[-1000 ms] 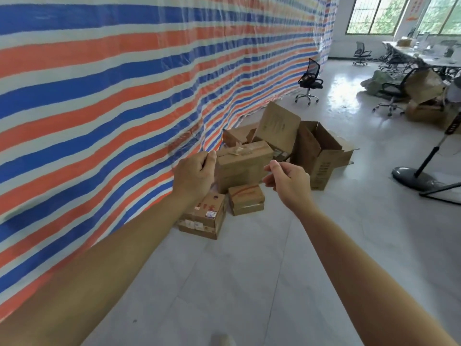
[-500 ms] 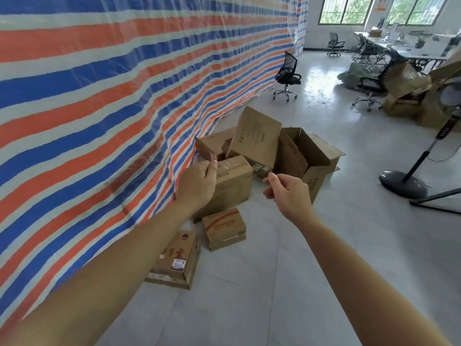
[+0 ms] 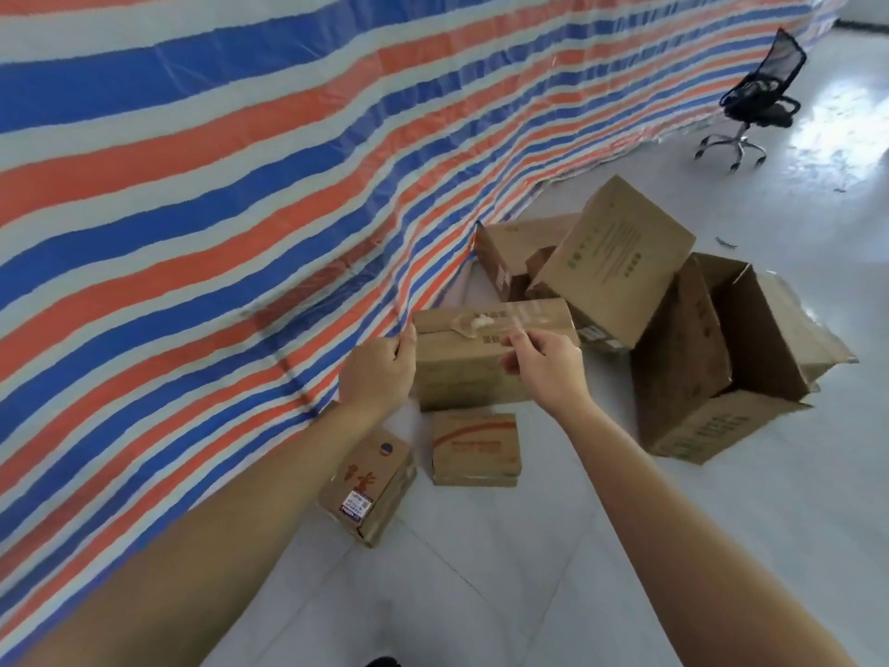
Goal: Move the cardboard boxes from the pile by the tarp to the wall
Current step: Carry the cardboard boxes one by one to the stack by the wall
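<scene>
The tarp point(image 3: 240, 185) is filling the left and upper frame. At centre, a taped box point(image 3: 462, 377) is standing beside its foot. The left small box point(image 3: 370, 488) and right small box point(image 3: 476, 450) are lying below it. An open box point(image 3: 683, 358) is lying to the right, and a tilted box point(image 3: 620, 262) is leaning behind. A chair point(image 3: 755, 103) is standing at upper right.

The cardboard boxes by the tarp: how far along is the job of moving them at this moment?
Done: nothing visible; the pile lies by the tarp. In hand: the left hand and right hand reach at the taped box; a grip is unclear. Left: that box, the stickered box, the red-printed box, the open box, others behind.
</scene>
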Motion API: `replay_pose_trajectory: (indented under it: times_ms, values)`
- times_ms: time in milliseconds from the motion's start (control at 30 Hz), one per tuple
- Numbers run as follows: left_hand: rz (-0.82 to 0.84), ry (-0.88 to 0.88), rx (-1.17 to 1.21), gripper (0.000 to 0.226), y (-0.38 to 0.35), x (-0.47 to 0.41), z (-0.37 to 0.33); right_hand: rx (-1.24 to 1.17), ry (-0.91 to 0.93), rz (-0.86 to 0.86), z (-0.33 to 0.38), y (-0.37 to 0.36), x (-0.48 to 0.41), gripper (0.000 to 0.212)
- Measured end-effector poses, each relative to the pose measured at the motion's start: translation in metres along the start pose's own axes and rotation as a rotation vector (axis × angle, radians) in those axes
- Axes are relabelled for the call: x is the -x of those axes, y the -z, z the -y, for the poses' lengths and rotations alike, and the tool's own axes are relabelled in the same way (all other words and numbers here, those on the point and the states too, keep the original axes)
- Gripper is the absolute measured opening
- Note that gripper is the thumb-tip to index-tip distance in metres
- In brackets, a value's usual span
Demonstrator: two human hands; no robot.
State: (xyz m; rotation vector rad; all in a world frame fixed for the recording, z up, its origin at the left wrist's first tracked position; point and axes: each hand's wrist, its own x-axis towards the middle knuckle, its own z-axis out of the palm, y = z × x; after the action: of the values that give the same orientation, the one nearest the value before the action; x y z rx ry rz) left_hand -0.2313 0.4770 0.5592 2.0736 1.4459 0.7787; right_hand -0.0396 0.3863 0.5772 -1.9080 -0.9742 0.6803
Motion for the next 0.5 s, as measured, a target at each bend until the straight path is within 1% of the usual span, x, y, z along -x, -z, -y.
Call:
replay_pose_trajectory:
  times_ms: [100, 200, 267, 367, 433, 500]
  values:
    - [0.030, 0.034, 0.038, 0.060, -0.011, -0.048, 0.013, 0.014, 0.006, 0.036, 0.000, -0.019, -0.050, 0.029]
    - [0.027, 0.041, 0.033, 0.063, -0.034, -0.107, 0.035, 0.013, -0.043, 0.028, -0.003, -0.035, -0.096, 0.027]
    - [0.030, 0.029, 0.024, 0.068, -0.055, -0.146, 0.046, 0.025, -0.085, 0.015, -0.004, -0.042, -0.130, 0.026]
    - [0.135, -0.024, -0.039, 0.052, -0.076, -0.195, 0.037, 0.072, -0.143, -0.008, -0.012, -0.041, -0.174, 0.026]
    - [0.169, -0.043, -0.043, 0.049, -0.095, -0.225, 0.026, 0.086, -0.177, -0.049, -0.022, -0.033, -0.203, 0.026]
    - [0.189, -0.008, -0.007, 0.049, -0.121, -0.253, 0.019, 0.085, -0.224, -0.089, -0.036, -0.022, -0.230, 0.027]
